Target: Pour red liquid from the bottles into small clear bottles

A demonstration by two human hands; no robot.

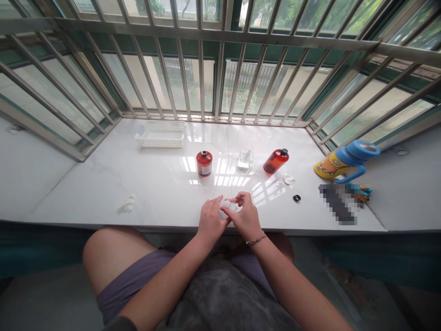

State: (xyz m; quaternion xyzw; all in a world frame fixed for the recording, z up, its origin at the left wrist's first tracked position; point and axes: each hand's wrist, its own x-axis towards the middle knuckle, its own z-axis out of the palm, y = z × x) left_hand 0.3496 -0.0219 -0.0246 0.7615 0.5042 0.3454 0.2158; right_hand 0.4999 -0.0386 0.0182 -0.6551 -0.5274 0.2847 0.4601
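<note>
Near the front edge of the white ledge, my left hand [211, 216] and my right hand [247, 215] meet around a small translucent white item [224, 212]. My left fingers wrap its left side. The right thumb and fingers close on it from the other side and hide part of it, so its exact kind does not show. Beyond my hands stands an uncapped red bottle [204, 164] with a pale label. To its right is a small clear glass bottle [245, 158]. A second red bottle [276, 161], tilted in view, has a black cap.
A white perforated basket [161, 138] sits at the back left. Crumpled white tissues [127, 204] lie left. A black ring-like cap [296, 198] lies right, near a blue-yellow flask [344, 161] and a blurred-out dark object [337, 204]. Metal window bars [217, 34] close off the back.
</note>
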